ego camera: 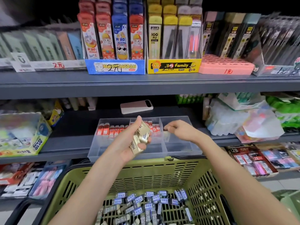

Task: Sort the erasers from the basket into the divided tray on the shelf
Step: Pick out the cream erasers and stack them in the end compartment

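Grips cream erasers (pixel 143 132) in left hand (pixel 126 144) as ready stock over divided tray (pixel 181 154); pinches one in right hand (pixel 179 129)

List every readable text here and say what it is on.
"family": yellow display box
"100": yellow pack
"GLUE": green box
"2元": white shelf label
"1元": pink box
"12B": red box
Erasers in the left hand and in the basket: print too blurred.

Left hand (pixel 129 142) grips beige erasers (pixel 143 132) over the divided tray (pixel 181 151) — right hand (pixel 180 129) above its right compartment.
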